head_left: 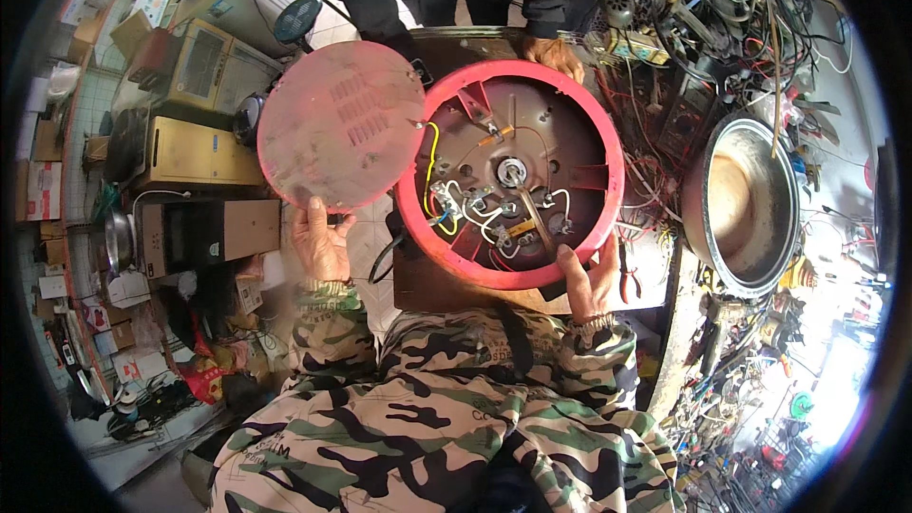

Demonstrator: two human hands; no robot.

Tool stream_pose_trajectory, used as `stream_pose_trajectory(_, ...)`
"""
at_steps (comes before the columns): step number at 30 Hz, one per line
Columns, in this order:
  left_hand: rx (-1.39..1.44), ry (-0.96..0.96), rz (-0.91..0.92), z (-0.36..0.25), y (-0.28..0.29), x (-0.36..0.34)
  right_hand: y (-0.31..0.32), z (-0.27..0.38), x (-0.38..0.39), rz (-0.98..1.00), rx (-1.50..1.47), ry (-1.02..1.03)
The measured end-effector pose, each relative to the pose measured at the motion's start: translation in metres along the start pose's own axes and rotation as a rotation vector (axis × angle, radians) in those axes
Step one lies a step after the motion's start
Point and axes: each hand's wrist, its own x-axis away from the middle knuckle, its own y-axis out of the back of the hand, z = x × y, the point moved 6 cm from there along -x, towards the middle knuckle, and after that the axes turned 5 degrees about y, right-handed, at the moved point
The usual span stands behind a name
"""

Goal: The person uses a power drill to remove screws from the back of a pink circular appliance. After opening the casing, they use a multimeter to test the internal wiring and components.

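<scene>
My left hand grips the lower edge of a round pinkish-red cover with rows of vent slots, held up left of the housing. On the table, a round red appliance housing lies with its open underside up. Inside are a dark metal plate, a central spring-like fitting, a flat metal strip, white wires and a yellow wire. My right hand is closed on the housing's near right rim, thumb over the edge. The fingers under that rim are partly hidden.
Another person's hand rests at the housing's far edge. Red-handled pliers lie right of my right hand. A large metal pot stands farther right, among tangled cables and loose parts. Boxes and appliances, including a yellow cabinet, line the left.
</scene>
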Motion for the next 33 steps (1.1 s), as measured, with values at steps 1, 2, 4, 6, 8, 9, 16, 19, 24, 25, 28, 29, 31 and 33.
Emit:
stream_pose_trajectory(1, -0.001, 0.014, 0.02, 0.004, 0.005, -0.001, 0.003, -0.003, -0.002, 0.006, 0.041, 0.01)
stream_pose_trajectory(2, -0.002, 0.028, 0.039, 0.009, 0.009, 0.0, 0.006, 0.001, -0.001, -0.004, 0.049, -0.004)
stream_pose_trajectory(4, 0.018, 0.039, 0.019, 0.004, 0.001, 0.008, 0.0, 0.01, -0.002, 0.001, 0.042, -0.026)
stream_pose_trajectory(6, 0.057, 0.049, -0.017, 0.009, 0.001, 0.013, 0.005, 0.005, -0.002, 0.069, 0.071, -0.1)
stream_pose_trajectory(8, 0.117, 0.032, 0.057, 0.016, 0.0, 0.014, 0.002, 0.009, 0.0, 0.064, 0.002, -0.056)
stream_pose_trajectory(9, 0.117, 0.064, 0.052, 0.02, -0.003, 0.015, 0.005, 0.008, -0.002, 0.094, 0.045, -0.032)
stream_pose_trajectory(16, 0.187, 0.21, 0.119, 0.037, -0.015, 0.028, -0.004, 0.01, 0.005, 0.048, 0.09, 0.072)
stream_pose_trajectory(19, 0.203, 0.321, 0.11, 0.042, -0.017, 0.034, -0.004, 0.01, 0.005, 0.003, 0.035, 0.01)
stream_pose_trajectory(24, 0.211, 0.347, 0.288, 0.046, -0.014, 0.04, 0.001, 0.01, -0.002, 0.037, 0.073, 0.028)
stream_pose_trajectory(25, 0.229, 0.353, 0.311, 0.05, -0.01, 0.043, 0.007, 0.008, -0.006, 0.063, 0.117, 0.029)
stream_pose_trajectory(28, 0.277, 0.377, 0.44, 0.054, -0.01, 0.067, 0.02, 0.011, -0.019, 0.124, 0.089, -0.035)
stream_pose_trajectory(29, 0.279, 0.367, 0.485, 0.057, -0.017, 0.08, 0.027, 0.01, -0.024, 0.141, 0.07, -0.066)
stream_pose_trajectory(31, 0.204, 0.432, 0.419, 0.066, -0.032, 0.109, 0.047, 0.013, -0.04, 0.207, 0.086, -0.039)
stream_pose_trajectory(33, 0.158, 0.488, 0.474, 0.08, -0.04, 0.13, 0.067, 0.014, -0.054, 0.244, 0.119, -0.023)
